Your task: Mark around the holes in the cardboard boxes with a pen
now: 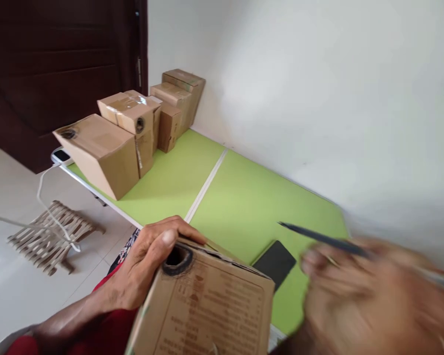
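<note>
My left hand (144,261) grips the upper left corner of a brown cardboard box (207,305) with printed text and a dark scribbled circle near its top edge. The box is held close to me, over the near edge of a green table (240,202). My right hand (370,301) is smeared by motion at the lower right; its fingers are closed round a dark pen or marker (318,236) that points left over the table.
Several taped cardboard boxes (133,133) stand stacked at the table's far left end, against the white wall. A black phone (276,261) lies on the table behind the held box. Another phone (61,156) with a white cable sits at the far corner. A wooden rack (50,236) lies on the floor.
</note>
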Available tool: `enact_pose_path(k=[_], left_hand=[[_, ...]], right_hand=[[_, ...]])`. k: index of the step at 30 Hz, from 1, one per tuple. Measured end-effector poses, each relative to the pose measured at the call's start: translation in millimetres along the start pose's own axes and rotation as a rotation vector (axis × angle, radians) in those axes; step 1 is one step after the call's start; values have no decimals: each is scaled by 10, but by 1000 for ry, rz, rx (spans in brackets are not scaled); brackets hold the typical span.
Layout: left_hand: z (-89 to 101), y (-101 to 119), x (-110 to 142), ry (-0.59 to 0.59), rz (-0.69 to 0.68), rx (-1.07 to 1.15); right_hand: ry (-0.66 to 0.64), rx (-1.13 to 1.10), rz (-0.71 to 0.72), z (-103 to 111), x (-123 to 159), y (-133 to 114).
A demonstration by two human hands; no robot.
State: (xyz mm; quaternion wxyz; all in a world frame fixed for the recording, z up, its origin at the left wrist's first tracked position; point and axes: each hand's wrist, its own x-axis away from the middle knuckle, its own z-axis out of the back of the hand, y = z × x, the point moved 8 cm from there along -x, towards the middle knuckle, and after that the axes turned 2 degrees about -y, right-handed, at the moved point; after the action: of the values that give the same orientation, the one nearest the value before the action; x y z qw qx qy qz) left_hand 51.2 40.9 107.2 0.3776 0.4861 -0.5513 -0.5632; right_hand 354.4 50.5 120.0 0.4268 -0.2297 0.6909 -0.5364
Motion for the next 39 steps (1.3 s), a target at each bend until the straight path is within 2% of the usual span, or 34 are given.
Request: enact_pose_path(k=[1, 2, 5, 8, 11, 13, 18, 20, 22, 25, 27, 33, 39], left_hand=[[28, -15, 21, 4, 16, -6], [53, -31, 41, -1, 33, -13], [138, -87, 80, -27, 71, -28], [200, -150, 97, -53, 82, -47], [279, -242, 134, 31, 142, -22], [306, -274, 165, 92, 176, 1], [264, -199, 156, 58, 178, -41], [272, -198, 155, 44, 221, -61], [284, -201, 163, 41, 247, -71], [285, -189, 169, 54, 218, -76], [266, -191, 162, 57, 189, -71], [129, -174, 134, -86, 78, -49], [160, -228, 206, -8, 143, -29]], right_hand=[[-22, 216, 31, -156, -80, 63], [-108, 334, 0, -342, -142, 233], [-313, 595, -99, -705, -175, 927], [-426, 800, -186, -813, -71, 1545], [-479, 923, -254, -827, 4, 1841], [-493, 982, -283, -825, 14, 1871], [-500, 1104, -342, -700, 67, 1715], [-439, 1166, -390, -506, 105, 1632], [-314, 1249, -447, -213, 145, 1535], [-128, 1359, -547, 252, 238, 1419], [-93, 1377, -627, 472, 305, 1427], [-71, 1245, -780, 774, 301, 1617], [-32, 938, -735, 892, 290, 1759]])
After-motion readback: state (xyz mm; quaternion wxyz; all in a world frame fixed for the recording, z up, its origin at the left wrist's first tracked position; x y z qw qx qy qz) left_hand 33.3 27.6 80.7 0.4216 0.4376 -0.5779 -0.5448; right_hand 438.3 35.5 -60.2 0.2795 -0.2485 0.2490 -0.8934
